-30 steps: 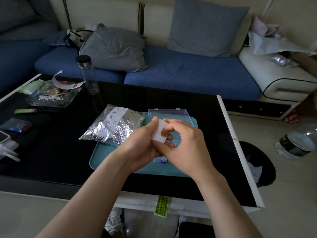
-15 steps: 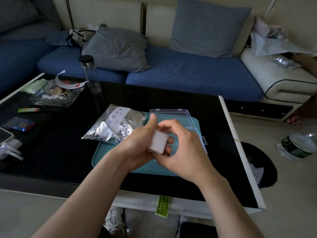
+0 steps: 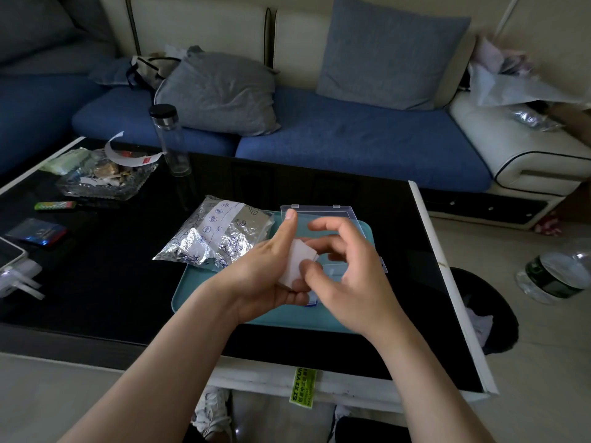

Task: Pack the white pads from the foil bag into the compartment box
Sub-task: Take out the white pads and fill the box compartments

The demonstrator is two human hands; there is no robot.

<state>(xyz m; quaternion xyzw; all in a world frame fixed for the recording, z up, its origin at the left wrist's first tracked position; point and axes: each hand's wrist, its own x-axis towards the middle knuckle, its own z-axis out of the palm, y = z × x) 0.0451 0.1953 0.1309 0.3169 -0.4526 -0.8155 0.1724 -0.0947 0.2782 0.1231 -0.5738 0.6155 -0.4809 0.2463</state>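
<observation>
1. Stack of white pads (image 3: 299,260) sits in the left hand (image 3: 265,273), above the teal tray (image 3: 224,302) and in front of the compartment box (image 3: 323,214). None can be seen in the box, which the hands mostly hide.
2. Left hand grips the stack from the side, fingers curled beneath it and thumb pointing straight up. Judgement: this leaves the near face of the pads clear for the other hand.
3. Right hand (image 3: 348,276) has its thumb against the lower edge of the stack, with index and middle fingers arched above it, apart from each other. Whether it pinches a pad cannot be told. Judgement: the pose suits peeling one pad off.
4. Box lid lies folded back, away from the person, probably so the compartments can take pads from above.
5. Foil bag (image 3: 217,235) lies to the left, half on the tray and half on the black table (image 3: 112,282), close enough for refills.
</observation>
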